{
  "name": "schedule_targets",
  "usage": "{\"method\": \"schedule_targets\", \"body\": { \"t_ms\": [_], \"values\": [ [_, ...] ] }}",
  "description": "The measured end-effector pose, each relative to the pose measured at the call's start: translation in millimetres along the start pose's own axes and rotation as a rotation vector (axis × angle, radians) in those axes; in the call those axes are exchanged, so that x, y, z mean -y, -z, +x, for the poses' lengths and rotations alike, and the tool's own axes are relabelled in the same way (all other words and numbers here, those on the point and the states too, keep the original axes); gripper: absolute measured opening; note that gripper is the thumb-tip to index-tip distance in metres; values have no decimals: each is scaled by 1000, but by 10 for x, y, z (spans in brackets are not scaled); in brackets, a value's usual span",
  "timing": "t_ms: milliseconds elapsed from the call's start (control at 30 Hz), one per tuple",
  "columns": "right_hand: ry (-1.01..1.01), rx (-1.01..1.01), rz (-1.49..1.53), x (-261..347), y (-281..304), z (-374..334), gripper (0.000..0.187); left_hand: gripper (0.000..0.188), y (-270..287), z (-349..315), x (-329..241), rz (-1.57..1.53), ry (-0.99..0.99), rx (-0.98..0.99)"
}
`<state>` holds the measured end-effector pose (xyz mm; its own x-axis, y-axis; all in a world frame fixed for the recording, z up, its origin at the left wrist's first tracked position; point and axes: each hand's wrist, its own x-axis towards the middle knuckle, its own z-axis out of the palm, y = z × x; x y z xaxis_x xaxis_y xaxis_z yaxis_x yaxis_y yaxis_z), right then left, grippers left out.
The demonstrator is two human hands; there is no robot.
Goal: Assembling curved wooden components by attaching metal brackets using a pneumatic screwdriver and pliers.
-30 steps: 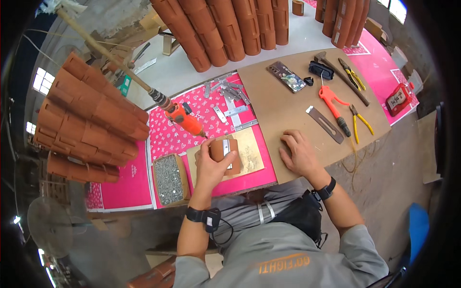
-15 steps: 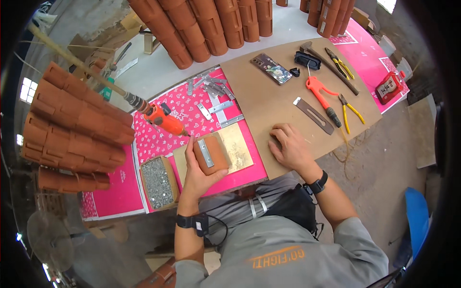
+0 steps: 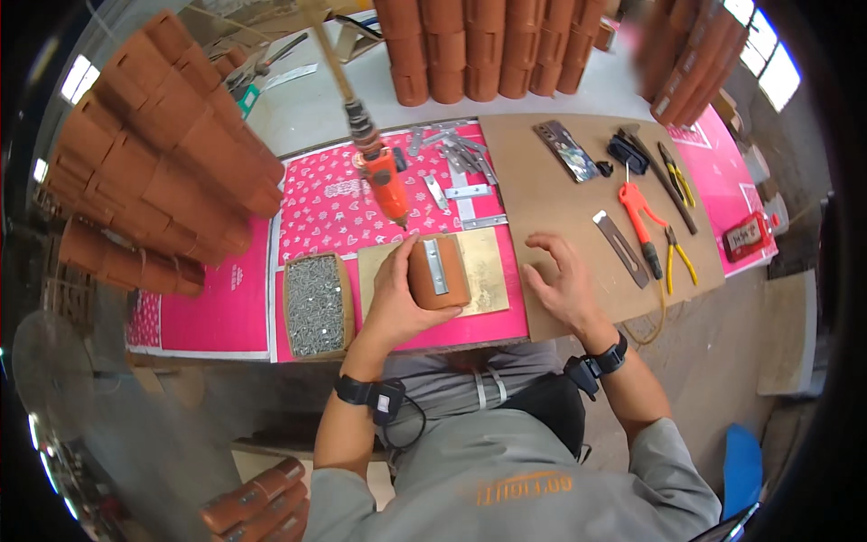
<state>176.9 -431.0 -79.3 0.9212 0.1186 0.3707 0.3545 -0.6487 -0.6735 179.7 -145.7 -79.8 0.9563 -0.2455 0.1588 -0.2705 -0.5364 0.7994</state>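
Note:
My left hand [image 3: 390,305] is closed round a curved terracotta-coloured piece [image 3: 457,273], its thumb along the near edge. A slim metal strip [image 3: 437,267] lies lengthwise on top of that piece. Under it is a gold-coloured plate [image 3: 489,278]. Just beyond, an orange power screwdriver [image 3: 386,188] hangs tip down from a pole, close to the piece but apart from it. My right hand [image 3: 564,282] hovers at the brown board's near left part, fingers apart and holding nothing.
A carton [image 3: 348,318] of small metal fasteners stands left of the plate. Loose metal strips [image 3: 462,155] lie beyond it. On the brown board [image 3: 519,181] are a phone [image 3: 566,151], an orange air gun [image 3: 639,217], pliers [image 3: 679,257] and a hammer. Stacked terracotta-coloured pieces [image 3: 172,154] rise at left and back.
My view has turned, shifting the table in the picture. My right hand has lifted and its fingers have opened. My left hand still holds the terracotta-coloured piece.

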Motion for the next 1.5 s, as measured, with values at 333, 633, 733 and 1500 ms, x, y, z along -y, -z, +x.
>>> {"method": "schedule_targets", "body": {
  "t_ms": [333, 633, 733, 1500],
  "values": [
    [159, 227, 617, 889, -729, 1418, 78, 61, 450, -646, -79, 126, -26, -390],
    [-116, 380, 561, 958, -959, 1679, 29, 24, 1108, -707, 501, 470, 169, -451],
    [-131, 314, 388, 578, -1020, 1639, 24, 22, 1085, -716, 716, 611, 186, -347],
    [-181, 190, 148, -116, -684, 1102, 22, 11, 922, -450, 632, 125, 1, -806]
  ]
}}
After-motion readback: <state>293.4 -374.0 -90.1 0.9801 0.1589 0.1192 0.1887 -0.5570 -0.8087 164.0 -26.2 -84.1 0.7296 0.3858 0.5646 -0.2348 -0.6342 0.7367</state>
